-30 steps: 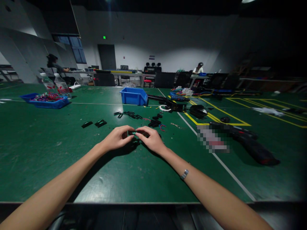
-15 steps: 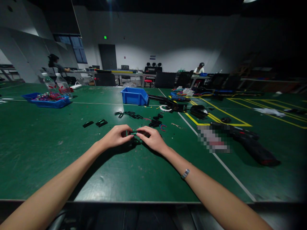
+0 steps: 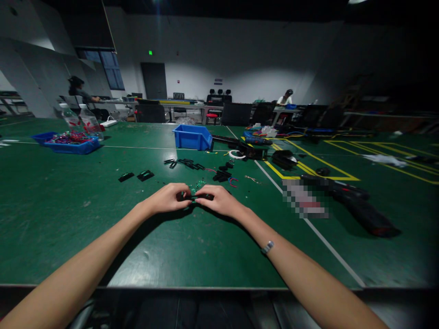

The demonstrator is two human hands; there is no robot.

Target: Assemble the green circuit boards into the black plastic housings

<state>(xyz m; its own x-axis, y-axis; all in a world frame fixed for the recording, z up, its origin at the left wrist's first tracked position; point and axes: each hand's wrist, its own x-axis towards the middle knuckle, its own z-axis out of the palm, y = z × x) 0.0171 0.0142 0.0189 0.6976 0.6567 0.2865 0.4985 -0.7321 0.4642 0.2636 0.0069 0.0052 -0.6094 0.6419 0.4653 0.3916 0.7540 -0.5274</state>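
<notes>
My left hand (image 3: 170, 197) and my right hand (image 3: 219, 200) meet near the middle of the green table (image 3: 178, 256). Thumb and fingers of each are pinched on one small, thin dark part (image 3: 193, 198), which is mostly covered by the fingertips. Just beyond the hands lie small green bits (image 3: 198, 184). To the left rest two flat black pieces (image 3: 146, 175) with green on top. Several narrow black frames (image 3: 187, 163) are scattered farther back, and a cluster of black parts (image 3: 222, 174) sits to the right beside red and blue wires (image 3: 233, 182).
A blue bin (image 3: 192, 138) stands at the back. At the left are a blue tray (image 3: 73, 146) of coloured items and two bottles (image 3: 89, 123). Black tools (image 3: 363, 205) lie on the right, near yellow tape (image 3: 329, 175). Two people sit at far tables.
Both hands have come slightly nearer to me with the dark part between them. The green bits behind them now show more clearly.
</notes>
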